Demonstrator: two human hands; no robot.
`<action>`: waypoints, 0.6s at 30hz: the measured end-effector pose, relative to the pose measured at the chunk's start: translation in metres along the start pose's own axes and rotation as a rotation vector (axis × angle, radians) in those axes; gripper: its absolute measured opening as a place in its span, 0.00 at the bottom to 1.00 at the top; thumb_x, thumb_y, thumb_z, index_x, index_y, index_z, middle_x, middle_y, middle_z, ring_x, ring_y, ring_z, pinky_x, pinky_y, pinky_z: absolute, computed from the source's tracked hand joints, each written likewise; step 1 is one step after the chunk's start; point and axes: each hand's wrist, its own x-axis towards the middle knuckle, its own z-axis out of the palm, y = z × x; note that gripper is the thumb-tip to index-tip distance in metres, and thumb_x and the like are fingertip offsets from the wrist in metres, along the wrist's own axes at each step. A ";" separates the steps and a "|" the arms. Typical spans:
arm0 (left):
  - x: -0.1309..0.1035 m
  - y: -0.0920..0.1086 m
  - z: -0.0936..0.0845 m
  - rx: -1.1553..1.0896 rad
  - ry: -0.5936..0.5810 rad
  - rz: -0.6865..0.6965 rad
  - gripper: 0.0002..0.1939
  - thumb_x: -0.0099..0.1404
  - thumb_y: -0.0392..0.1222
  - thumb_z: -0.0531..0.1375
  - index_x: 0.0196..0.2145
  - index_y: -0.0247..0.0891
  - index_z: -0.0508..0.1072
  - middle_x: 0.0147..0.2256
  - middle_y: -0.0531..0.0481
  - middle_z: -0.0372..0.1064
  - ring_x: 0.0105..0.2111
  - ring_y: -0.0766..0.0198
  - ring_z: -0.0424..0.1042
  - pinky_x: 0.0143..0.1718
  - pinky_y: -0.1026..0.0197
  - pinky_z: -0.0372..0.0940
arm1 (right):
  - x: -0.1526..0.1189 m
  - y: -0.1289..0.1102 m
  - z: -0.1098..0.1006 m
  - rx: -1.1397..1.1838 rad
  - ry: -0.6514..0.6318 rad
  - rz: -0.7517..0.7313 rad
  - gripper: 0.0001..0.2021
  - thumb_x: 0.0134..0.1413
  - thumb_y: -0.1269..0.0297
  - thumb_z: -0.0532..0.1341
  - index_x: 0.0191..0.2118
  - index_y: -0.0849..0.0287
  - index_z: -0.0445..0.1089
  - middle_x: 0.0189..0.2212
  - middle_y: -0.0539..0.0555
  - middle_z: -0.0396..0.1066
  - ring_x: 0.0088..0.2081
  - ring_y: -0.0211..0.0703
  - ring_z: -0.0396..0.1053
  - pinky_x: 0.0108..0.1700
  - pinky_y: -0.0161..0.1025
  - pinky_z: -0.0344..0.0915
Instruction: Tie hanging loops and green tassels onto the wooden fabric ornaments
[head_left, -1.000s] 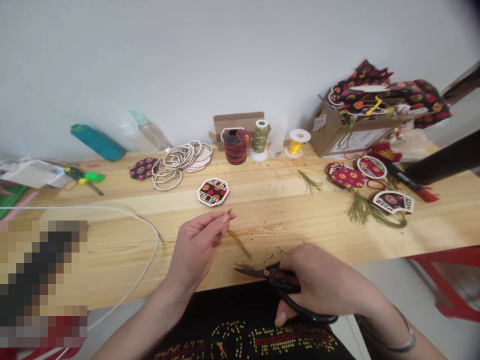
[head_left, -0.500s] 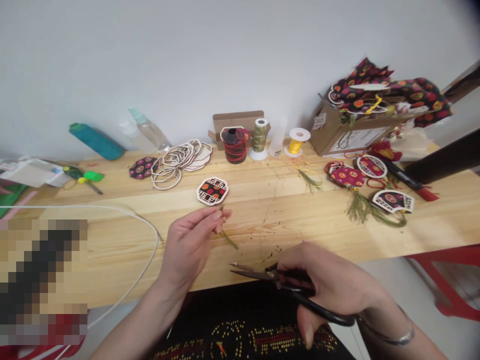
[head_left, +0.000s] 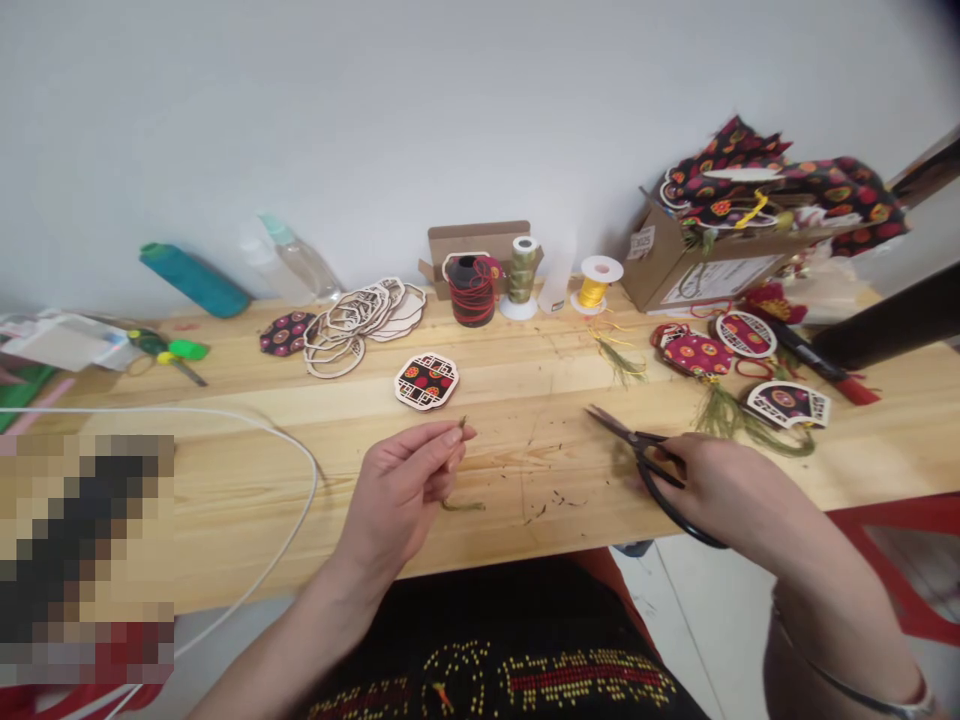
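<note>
Pinched between the thumb and fingers of my left hand (head_left: 412,485) is a small bundle of olive-green thread (head_left: 463,507), its loose end hanging below the fingers. Just beyond that hand lies a wood-framed ornament (head_left: 427,382) with dark patterned fabric. My right hand (head_left: 724,490) is closed on black-handled scissors (head_left: 643,450), held low over the right part of the table with the blades pointing away to the left. Part of the right fingers is hidden behind the handles.
Along the wall stand a red thread spool (head_left: 472,292), a green thread cone (head_left: 522,275), a yellow spool (head_left: 595,287) and a cardboard box (head_left: 660,255) of fabric. Wooden frames (head_left: 360,320) lie at left; tasselled ornaments (head_left: 694,352) at right. A white cable (head_left: 296,440) crosses the left side.
My right hand has carried the scissors away from my left hand, to the right and farther over the table. My left hand has shifted slightly right, still pinching the thread.
</note>
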 end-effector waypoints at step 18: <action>0.003 -0.006 -0.001 0.016 0.008 -0.027 0.06 0.54 0.37 0.65 0.30 0.32 0.78 0.19 0.54 0.59 0.17 0.78 0.49 0.17 0.70 0.40 | -0.012 -0.036 0.018 0.091 0.465 -0.392 0.10 0.59 0.65 0.52 0.41 0.61 0.69 0.35 0.58 0.70 0.36 0.45 0.66 0.36 0.39 0.61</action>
